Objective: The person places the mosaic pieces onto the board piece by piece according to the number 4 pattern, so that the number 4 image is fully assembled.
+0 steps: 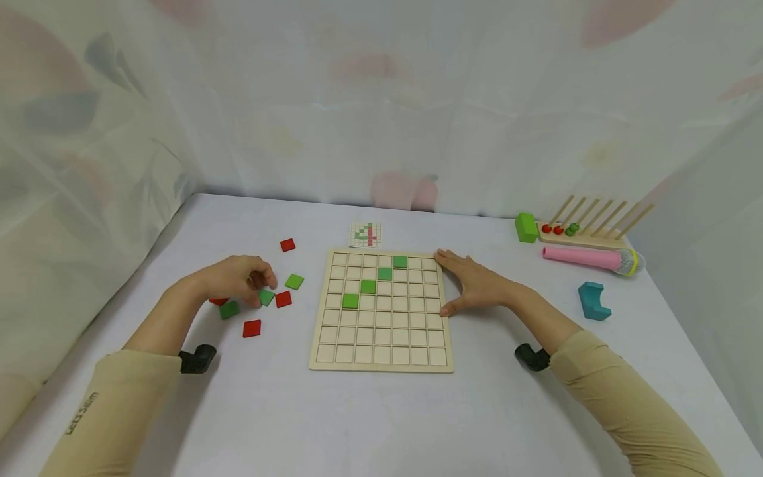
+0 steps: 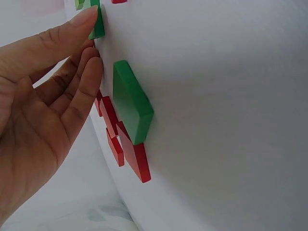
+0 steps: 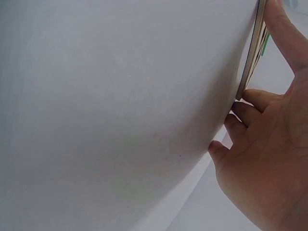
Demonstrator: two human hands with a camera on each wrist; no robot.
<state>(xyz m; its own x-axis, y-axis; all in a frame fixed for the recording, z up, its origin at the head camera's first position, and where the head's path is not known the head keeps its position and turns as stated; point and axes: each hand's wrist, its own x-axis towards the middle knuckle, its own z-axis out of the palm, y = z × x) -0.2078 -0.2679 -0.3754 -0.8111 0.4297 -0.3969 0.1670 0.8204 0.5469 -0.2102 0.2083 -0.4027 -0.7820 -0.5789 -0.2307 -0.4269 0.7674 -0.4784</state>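
Note:
A wooden grid board (image 1: 381, 338) lies flat, with green tiles (image 1: 368, 287) in a diagonal line of its squares. Left of it, my left hand (image 1: 235, 275) pinches a green tile (image 1: 266, 297) between thumb and fingers, low over the table. In the left wrist view the thumb overlaps that tile (image 2: 99, 24), while another green tile (image 2: 132, 103) lies below the hand, partly over a red tile (image 2: 134, 154). My right hand (image 1: 479, 281) rests at the board's right edge, fingers spread, thumb and index fingertip touching it; in the right wrist view the board's side (image 3: 250, 57) shows.
Loose red tiles (image 1: 252, 328) and a light green tile (image 1: 295, 281) lie around the left hand. Behind the board is a small pattern card (image 1: 366, 235). At right are a green block (image 1: 526, 227), a peg stand (image 1: 587, 238), a pink toy microphone (image 1: 584, 257) and a teal block (image 1: 593, 301).

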